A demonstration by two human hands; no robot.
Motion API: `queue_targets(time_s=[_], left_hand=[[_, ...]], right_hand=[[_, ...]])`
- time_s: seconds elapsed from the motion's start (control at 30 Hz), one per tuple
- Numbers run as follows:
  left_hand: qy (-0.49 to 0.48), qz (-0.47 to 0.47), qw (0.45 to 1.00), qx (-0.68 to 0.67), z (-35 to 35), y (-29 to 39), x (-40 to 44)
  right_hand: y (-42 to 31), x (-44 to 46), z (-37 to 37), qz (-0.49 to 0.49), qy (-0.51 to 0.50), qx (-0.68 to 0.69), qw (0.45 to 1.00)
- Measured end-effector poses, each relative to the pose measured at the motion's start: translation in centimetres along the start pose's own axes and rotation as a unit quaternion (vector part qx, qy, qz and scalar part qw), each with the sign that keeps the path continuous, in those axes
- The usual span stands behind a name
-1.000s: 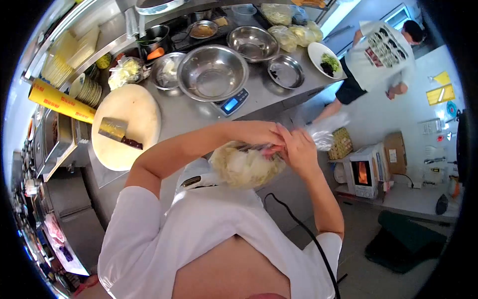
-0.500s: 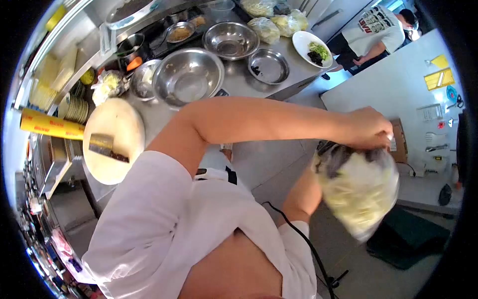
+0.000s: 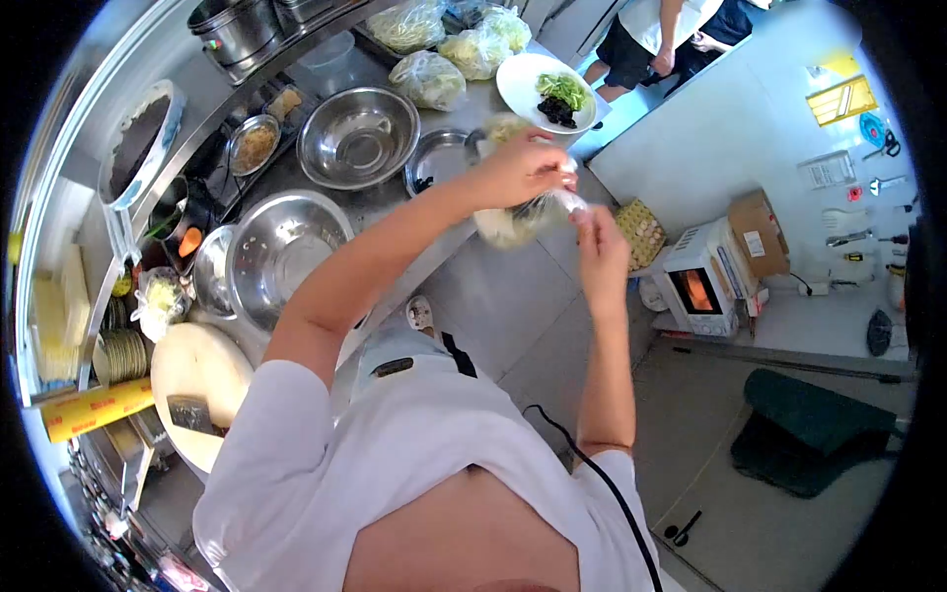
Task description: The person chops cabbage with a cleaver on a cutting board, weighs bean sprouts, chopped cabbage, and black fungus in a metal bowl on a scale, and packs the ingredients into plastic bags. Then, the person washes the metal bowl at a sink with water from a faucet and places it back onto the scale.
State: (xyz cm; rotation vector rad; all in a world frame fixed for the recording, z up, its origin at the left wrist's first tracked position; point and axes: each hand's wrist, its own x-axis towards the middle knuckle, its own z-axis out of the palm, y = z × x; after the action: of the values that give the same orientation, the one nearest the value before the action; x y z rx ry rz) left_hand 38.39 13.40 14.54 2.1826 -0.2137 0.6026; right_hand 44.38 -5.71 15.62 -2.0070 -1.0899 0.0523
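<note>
My left hand [image 3: 528, 170] is closed around the gathered neck of a clear plastic bag [image 3: 508, 225], which hangs by the counter edge, smeared by motion. Pale yellowish shredded food shows through the plastic. My right hand [image 3: 600, 242] pinches the white, twisted end of the same bag, just right of my left hand. Behind the bag, a steel pan [image 3: 434, 163] with a few dark bits is partly covered by my left arm. A white oval plate [image 3: 520, 87] beyond my left hand carries green slices and a dark heap.
Several filled plastic bags [image 3: 429, 81] lie at the counter's back. Steel bowls [image 3: 357, 138] stand left of my arm. A cleaver [image 3: 189, 414] rests on a round cutting board [image 3: 187, 370]. Right are a small oven [image 3: 698, 281] and a cardboard box [image 3: 758, 232]. Another person [image 3: 656, 39] stands in the doorway.
The bag has moved left, from over the floor to the counter edge. My right hand, hidden behind the bag before, now shows holding its twisted end. The view has shifted.
</note>
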Motion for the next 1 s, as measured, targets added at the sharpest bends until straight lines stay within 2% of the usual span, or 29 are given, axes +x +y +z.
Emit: queue_targets(time_s=[0.07,0.1,0.17,0.2,0.23,0.27,0.33,0.37,0.4,0.47,0.53,0.63,0.73,0.83,0.87,0.93,1.0], left_hand=[[-0.017,-0.082,0.991,-0.100,-2.3,0.5,-0.1],[-0.023,-0.065,0.986,-0.153,-3.0,0.9,-0.4],[-0.010,-0.122,0.953,-0.278,-3.3,1.0,-0.9],[-0.001,-0.150,0.929,-0.339,-3.3,1.0,-1.3],[0.012,-0.149,0.893,-0.424,-2.9,0.9,-1.5],[0.001,-0.147,0.887,-0.438,-2.8,1.2,-1.6],[-0.019,-0.142,0.874,-0.464,-2.5,2.1,-1.6],[-0.014,-0.107,0.881,-0.461,-2.3,2.2,-1.2],[-0.022,-0.123,0.869,-0.478,-2.5,2.1,-0.9],[-0.034,-0.157,0.844,-0.512,-2.8,1.8,-0.7],[-0.030,-0.155,0.859,-0.487,-2.2,1.5,-0.5],[-0.002,-0.165,0.881,-0.443,-1.4,1.6,-0.2],[0.014,-0.198,0.913,-0.356,-1.3,1.9,0.7],[0.032,-0.187,0.971,-0.144,-0.3,2.6,1.7],[0.059,-0.207,0.970,-0.112,0.2,3.0,2.0],[0.111,-0.240,0.963,-0.046,1.2,4.1,2.6],[0.229,-0.245,0.942,0.008,2.6,4.7,2.6]], right_hand=[[-1.4,3.1,-1.1,0.002,-0.042,0.009,0.999],[-1.9,4.4,-1.4,0.000,-0.062,0.014,0.998],[-1.6,6.3,-2.1,0.040,-0.170,0.156,0.972],[-1.1,7.1,-2.6,0.061,-0.224,0.226,0.946],[-0.4,7.6,-3.5,0.134,-0.244,0.334,0.900],[-0.3,8.8,-3.8,0.057,-0.252,0.407,0.876],[-1.1,9.4,-3.8,0.119,-0.151,0.386,0.902],[-1.0,9.2,-2.9,0.116,-0.198,0.378,0.897],[-0.6,8.9,-1.9,0.110,-0.242,0.369,0.891],[1.2,8.9,0.1,0.098,-0.261,0.475,0.834],[3.5,9.5,1.1,0.077,-0.300,0.521,0.795],[4.9,9.9,2.0,0.077,-0.306,0.554,0.770],[4.7,11.8,1.1,0.064,-0.347,0.500,0.791],[5.9,14.9,0.3,-0.055,-0.427,0.379,0.819],[6.3,15.8,0.2,-0.099,-0.453,0.325,0.824],[6.5,17.2,0.4,-0.143,-0.478,0.325,0.803],[6.9,18.5,0.8,-0.203,-0.494,0.325,0.780]])
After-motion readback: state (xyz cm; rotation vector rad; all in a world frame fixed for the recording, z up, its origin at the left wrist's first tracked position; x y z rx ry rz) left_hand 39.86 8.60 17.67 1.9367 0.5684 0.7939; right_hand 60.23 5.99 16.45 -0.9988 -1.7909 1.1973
